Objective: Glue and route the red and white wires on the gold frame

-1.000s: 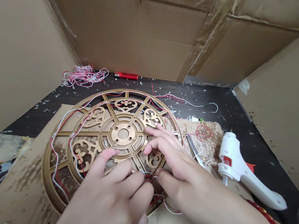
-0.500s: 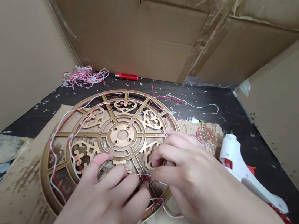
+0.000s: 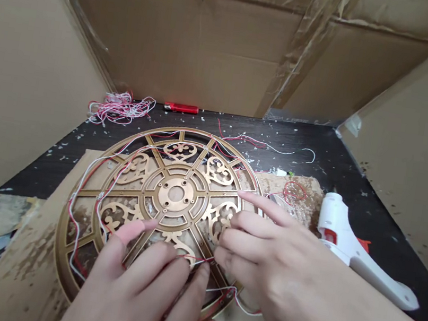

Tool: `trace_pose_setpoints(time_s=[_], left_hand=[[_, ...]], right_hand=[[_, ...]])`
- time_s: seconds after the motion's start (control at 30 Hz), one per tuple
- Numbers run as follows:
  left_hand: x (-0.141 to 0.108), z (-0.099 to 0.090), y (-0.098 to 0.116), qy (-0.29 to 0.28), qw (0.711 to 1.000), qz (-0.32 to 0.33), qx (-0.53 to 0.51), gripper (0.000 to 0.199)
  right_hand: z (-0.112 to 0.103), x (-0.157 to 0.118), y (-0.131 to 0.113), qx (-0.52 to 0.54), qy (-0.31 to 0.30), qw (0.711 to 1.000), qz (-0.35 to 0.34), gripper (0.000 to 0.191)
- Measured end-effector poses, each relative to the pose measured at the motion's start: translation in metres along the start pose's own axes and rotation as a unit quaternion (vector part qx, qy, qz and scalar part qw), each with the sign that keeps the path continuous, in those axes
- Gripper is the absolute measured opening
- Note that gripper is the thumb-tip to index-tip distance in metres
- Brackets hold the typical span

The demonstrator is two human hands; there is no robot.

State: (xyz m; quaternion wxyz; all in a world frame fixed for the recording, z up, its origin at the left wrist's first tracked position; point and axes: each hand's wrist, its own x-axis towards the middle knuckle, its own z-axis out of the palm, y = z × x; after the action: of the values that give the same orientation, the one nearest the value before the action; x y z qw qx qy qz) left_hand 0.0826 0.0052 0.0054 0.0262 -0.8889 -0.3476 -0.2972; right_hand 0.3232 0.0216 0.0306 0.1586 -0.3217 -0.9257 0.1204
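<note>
Left hand (image 3: 139, 283) and right hand (image 3: 283, 262) half-closed, fingertips converging on thin red and white wires (image 3: 199, 260) near the lower rim of a gold fretwork wheel (image 3: 174, 195) lying flat on a cardboard sheet (image 3: 17, 265); actual pinch unconfirmed.

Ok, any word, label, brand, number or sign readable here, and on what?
None can be read. The red lighter and the white hot glue gun show no legible marking at this size, and the cardboard wall shows no print.
</note>
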Motion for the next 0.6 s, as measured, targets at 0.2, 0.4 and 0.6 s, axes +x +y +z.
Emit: trace_pose_setpoints(time_s=[0.2,0.4,0.6], left_hand=[[0.0014,-0.0016,-0.0011,-0.072,0.997,0.011,0.008,0.01],[0.0035,0.0049,0.0021,-0.097,0.995,0.008,0.006,0.011],[-0.0007,0.0072,0.0011,-0.064,0.996,-0.026,-0.049,0.022]], right_hand=[[-0.0019,0.0017,0.0017,0.012,0.001,1.0,0.005,0.022],[-0.0011,0.0042,0.0024,0.023,0.01,1.0,0.012,0.02],[-0.0091,0.0066,0.0003,0.015,0.049,0.998,0.025,0.028]])
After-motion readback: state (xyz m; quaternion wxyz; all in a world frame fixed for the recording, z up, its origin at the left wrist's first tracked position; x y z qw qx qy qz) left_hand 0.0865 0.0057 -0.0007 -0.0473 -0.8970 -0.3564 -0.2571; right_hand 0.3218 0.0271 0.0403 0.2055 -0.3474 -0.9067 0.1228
